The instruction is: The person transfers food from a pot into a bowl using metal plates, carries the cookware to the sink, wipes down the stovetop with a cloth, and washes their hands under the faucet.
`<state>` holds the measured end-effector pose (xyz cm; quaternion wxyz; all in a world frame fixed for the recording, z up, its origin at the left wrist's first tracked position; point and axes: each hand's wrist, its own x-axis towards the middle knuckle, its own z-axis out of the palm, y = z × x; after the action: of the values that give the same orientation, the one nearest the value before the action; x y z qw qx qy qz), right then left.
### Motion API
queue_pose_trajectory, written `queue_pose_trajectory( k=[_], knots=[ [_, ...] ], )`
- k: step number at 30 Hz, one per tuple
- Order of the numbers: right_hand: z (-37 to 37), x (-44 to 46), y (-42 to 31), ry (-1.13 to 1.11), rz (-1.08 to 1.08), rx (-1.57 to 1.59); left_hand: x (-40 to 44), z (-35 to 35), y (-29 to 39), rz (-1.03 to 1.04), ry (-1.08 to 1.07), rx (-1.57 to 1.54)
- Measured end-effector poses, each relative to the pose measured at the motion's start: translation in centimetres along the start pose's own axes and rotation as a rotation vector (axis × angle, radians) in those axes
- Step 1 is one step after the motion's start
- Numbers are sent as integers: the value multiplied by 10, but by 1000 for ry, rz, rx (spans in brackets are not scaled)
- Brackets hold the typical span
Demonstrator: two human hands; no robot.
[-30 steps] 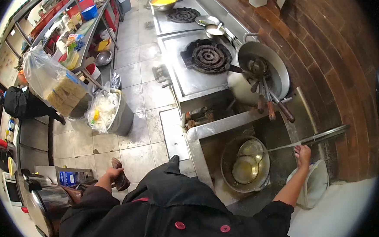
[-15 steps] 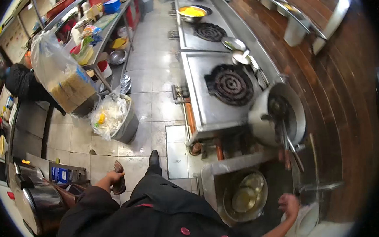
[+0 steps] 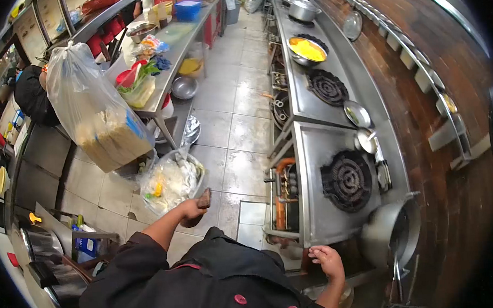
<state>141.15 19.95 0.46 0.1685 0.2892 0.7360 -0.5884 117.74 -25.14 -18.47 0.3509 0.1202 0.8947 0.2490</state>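
Note:
My left hand (image 3: 191, 211) is closed around a small, dark brown, flattish object (image 3: 204, 198) whose kind I cannot make out. It is held in front of my body, near a grey bin (image 3: 198, 182) lined with a clear bag and full of light-coloured waste. My right hand (image 3: 327, 261) hangs beside the front corner of the steel stove (image 3: 314, 150), its fingers loosely bent and a little apart, with nothing seen in them. A large metal pot (image 3: 375, 233) with long-handled utensils stands to the right of that hand.
Pans with yellow food (image 3: 308, 50) sit farther along the stove. On the left, a prep table (image 3: 181, 50) carries containers and greens, and a big clear bag of yellowish pieces (image 3: 107, 140) stands before it. A person in black (image 3: 33, 98) is at far left. A tiled aisle (image 3: 216, 116) runs between.
My view has turned and moved forward along the aisle. My left hand, still holding the brown object, is now close to the bin. My right hand has gone from beside the sink to the stove's corner.

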Motion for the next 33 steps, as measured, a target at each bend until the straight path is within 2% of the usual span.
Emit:
queue_pose_trajectory(
  k=[3,5,9,11,15,17,19,20,21,22,23,24,25,26,27,28,29,30,31,32,33],
  knots=[
    [19,50,-30,-84,5,30,38,-47,23,69,32,-26],
    [26,87,-41,-133,18,47,63,-70,34,127,139,-205],
    [32,185,-62,-195,103,77,113,-129,56,92,179,-267],
    [38,234,-90,-213,69,-48,126,-159,64,84,171,-323],
    [41,357,-154,-269,0,-80,167,-228,70,-24,255,-415],
    [48,400,-224,-260,-130,-174,183,-267,62,-66,286,-428],
    [44,458,-269,-272,-271,-206,206,-302,50,-98,397,-449],
    [44,491,-287,-268,-358,-208,200,-337,75,-169,446,-417],
    [45,506,-325,-251,-402,-296,228,-336,36,-40,566,-461],
    [52,507,-370,-205,-293,-191,217,-372,73,-59,615,-510],
    [50,546,-374,-197,-456,-203,230,-388,59,-2,663,-587],
    [53,554,-409,-215,-355,-160,237,-410,60,-32,748,-469],
    [57,572,-429,-207,-381,-56,242,-437,72,-62,800,-483],
    [61,586,-448,-207,-355,68,252,-458,75,-11,901,-539],
    [62,605,-461,-218,-376,114,280,-473,34,156,969,-584],
    [64,620,-474,-214,-372,191,293,-498,20,93,1054,-438],
    [65,636,-486,-200,-333,245,298,-527,41,111,1134,-463],
    [64,654,-490,-168,-301,301,316,-551,25,169,1243,-373],
    [63,673,-493,-141,-274,353,322,-580,28,75,1268,-125],
    [61,687,-497,-118,-273,360,342,-604,3,90,1346,22],
    [56,698,-502,-79,-224,452,356,-629,8,44,1431,105]
  ],
)
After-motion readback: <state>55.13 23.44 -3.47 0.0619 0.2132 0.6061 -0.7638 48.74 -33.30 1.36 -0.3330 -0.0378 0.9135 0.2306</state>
